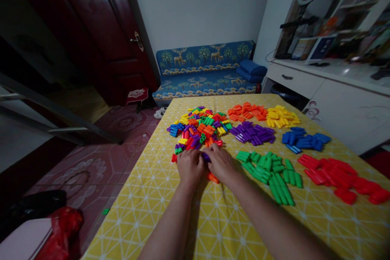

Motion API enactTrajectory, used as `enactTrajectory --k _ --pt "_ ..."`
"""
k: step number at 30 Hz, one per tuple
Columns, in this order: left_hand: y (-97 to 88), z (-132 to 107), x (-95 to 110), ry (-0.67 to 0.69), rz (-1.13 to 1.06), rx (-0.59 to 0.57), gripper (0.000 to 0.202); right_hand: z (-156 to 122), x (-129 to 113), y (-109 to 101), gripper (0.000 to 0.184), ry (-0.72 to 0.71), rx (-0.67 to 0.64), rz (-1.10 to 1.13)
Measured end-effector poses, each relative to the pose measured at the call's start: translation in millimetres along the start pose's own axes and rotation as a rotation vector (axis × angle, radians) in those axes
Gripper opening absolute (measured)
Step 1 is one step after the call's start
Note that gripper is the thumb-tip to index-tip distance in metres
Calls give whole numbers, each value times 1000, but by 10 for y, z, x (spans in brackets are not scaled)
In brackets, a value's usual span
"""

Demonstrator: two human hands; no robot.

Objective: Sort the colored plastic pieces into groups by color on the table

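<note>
At the near edge of a mixed-colour pile of plastic tube pieces (195,128), my left hand (189,165) and my right hand (219,163) work close together. A purple tube piece (206,157) shows between my thumbs, with the fingers of both hands curled round it; its ends are partly hidden. Below my right hand lies an orange piece (213,178). A red piece (174,158) rests just left of my left hand. Single-colour groups spread to the right: green (268,166), purple (252,133), orange (247,111), yellow (282,116), blue (306,139) and red (341,174).
A yellow patterned cloth (146,211) covers the table. Beyond its far edge stands a blue sofa (207,73). White drawers (329,97) flank the right side. On the floor at left are a red bag (65,227) and a small green piece (106,211).
</note>
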State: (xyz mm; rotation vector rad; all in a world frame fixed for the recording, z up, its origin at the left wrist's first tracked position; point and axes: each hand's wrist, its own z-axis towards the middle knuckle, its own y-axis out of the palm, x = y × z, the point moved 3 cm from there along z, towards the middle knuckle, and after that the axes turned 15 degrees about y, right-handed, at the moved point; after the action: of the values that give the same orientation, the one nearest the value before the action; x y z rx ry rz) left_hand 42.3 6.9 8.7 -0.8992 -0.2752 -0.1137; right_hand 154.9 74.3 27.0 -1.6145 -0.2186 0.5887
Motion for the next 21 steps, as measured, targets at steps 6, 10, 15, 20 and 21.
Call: enactTrajectory --k 6,10,15,20,21 --pt "24 -10 -26 43 -61 60 14 16 35 106 28 12 39 80" --pt "28 -6 -31 50 -64 85 15 7 108 97 33 10 31 192" --pt "16 -7 -52 6 -138 114 18 54 307 109 28 195 -179 834" --pt "-93 -17 44 157 -297 249 24 -16 337 170 33 422 -550 1665" --pt "-106 -18 74 199 -310 239 24 -46 314 163 32 415 -590 1745"
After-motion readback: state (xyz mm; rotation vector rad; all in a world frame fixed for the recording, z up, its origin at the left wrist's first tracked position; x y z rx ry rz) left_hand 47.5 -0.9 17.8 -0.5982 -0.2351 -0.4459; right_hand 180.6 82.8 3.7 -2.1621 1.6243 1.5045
